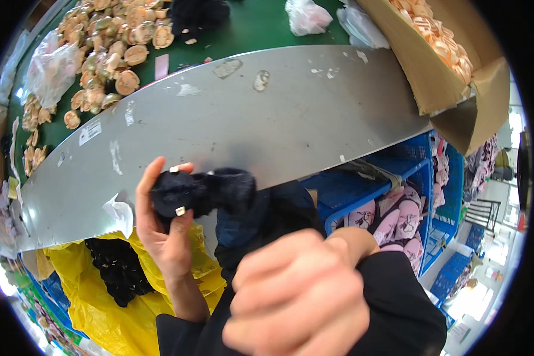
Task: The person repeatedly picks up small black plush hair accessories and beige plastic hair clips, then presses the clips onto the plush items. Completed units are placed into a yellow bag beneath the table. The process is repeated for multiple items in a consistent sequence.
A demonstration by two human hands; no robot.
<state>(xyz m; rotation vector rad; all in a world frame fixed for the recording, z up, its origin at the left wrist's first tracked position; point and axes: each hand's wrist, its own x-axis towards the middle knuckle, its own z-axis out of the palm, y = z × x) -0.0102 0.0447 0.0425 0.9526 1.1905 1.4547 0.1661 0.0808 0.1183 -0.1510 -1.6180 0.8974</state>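
A small black plush piece [187,191] with a few small white tabs is in my left hand [168,240]. My thumb and fingers are bent round its left end, over the near edge of the metal table. Its narrower right part extends sideways over my dark clothing. My right hand [296,296] is raised close in front, blurred, with its fingers curled into a fist and its back toward me. Whatever those fingers hold, if anything, is hidden. It is apart from the plush piece.
The grey metal table edge [314,101] borders a green surface [255,32] with a heap of peach-coloured round parts [127,83]. A cardboard box [424,77] stands far right. Blue crates [353,193] hold pink printed pieces. A yellow bag [89,285] holds black pieces.
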